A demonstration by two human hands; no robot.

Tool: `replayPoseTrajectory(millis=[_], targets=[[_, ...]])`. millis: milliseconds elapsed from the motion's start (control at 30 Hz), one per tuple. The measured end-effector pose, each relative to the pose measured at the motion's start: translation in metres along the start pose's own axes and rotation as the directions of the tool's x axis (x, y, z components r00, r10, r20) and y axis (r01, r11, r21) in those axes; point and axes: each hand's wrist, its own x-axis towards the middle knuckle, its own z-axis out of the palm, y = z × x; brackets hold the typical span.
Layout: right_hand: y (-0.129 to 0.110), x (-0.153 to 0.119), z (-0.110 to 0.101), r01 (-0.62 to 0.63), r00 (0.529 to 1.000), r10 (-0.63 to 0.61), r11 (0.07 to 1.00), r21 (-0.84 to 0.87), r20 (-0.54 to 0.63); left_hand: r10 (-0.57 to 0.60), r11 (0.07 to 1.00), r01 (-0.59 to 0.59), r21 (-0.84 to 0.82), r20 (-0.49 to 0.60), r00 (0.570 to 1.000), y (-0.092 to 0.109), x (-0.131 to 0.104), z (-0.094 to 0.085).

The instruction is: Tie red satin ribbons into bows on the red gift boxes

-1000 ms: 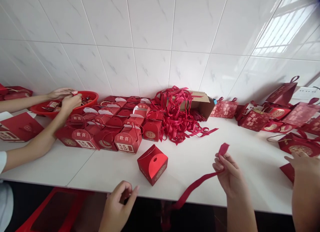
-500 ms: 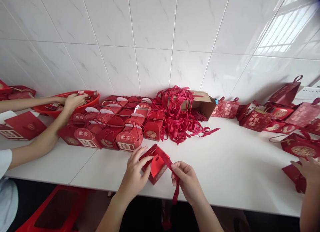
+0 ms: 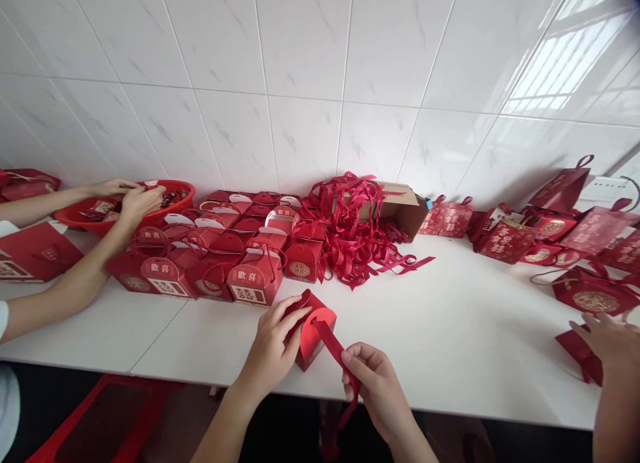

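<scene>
A small red box (image 3: 311, 340) stands near the table's front edge, its flaps raised. My left hand (image 3: 274, 346) grips the box from the left, fingers on its top flaps. From a hole in the bright red flap a dark red ribbon (image 3: 331, 343) runs down to the right. My right hand (image 3: 373, 376) pinches that ribbon between thumb and fingers, and its loose end hangs below the hand. The far ends of the left fingers are partly hidden behind the flap.
Rows of red boxes (image 3: 255, 276) stand behind to the left, beside a heap of ribbons (image 3: 355, 250) and a cardboard box (image 3: 410, 216). Another person's hands (image 3: 143, 200) are at a red basin (image 3: 187, 195); a hand (image 3: 607, 340) touches a box at the right.
The ribbon now comes out of the hole in the flap instead of lying across the box top. My right hand has moved slightly down, and the flap stands closer to the box's middle.
</scene>
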Motion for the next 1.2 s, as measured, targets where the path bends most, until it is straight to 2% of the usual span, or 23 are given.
replayPoseTrajectory(millis=[300,567,700,767,833,900,967,1067,1133,1200], targets=[[0.002,-0.004,-0.004,0.022,1.0,-0.022,1.0,-0.011,-0.019,-0.017,1.0,0.017,-0.023,0.009,1.0,0.002,-0.003,0.003],[-0.001,0.002,0.003,0.008,1.0,-0.009,1.0,-0.021,-0.02,0.044,0.998,-0.044,0.035,-0.007,0.999,0.003,-0.003,0.003],[0.002,0.006,0.004,0.02,1.0,-0.021,0.998,-0.061,-0.017,0.064,0.99,-0.052,0.132,-0.095,0.993,0.004,0.002,0.004],[0.002,0.006,0.004,0.096,0.994,-0.101,0.983,-0.157,-0.029,0.088,0.985,-0.061,0.16,-0.171,0.981,0.005,0.005,0.002],[0.0,0.007,0.004,0.243,0.959,-0.277,0.913,-0.328,-0.06,0.129,0.983,-0.092,0.161,-0.235,0.963,0.006,0.008,-0.001],[-0.004,0.01,0.006,0.376,0.884,-0.464,0.778,-0.504,-0.057,0.168,0.98,-0.128,0.154,-0.276,0.946,0.008,0.012,-0.005],[-0.009,0.016,0.009,0.453,0.822,-0.57,0.653,-0.607,0.001,0.199,0.975,-0.159,0.152,-0.3,0.933,0.012,0.015,-0.009],[-0.019,0.028,0.019,0.526,0.792,-0.596,0.552,-0.647,0.136,0.238,0.97,-0.208,0.127,-0.32,0.917,0.021,0.02,-0.016],[-0.028,0.034,0.027,0.553,0.799,-0.563,0.55,-0.625,0.211,0.247,0.969,-0.231,0.086,-0.332,0.91,0.027,0.022,-0.021],[-0.039,0.033,0.031,0.582,0.797,-0.548,0.586,-0.564,0.253,0.202,0.979,-0.201,0.039,-0.338,0.919,0.029,0.022,-0.026]])
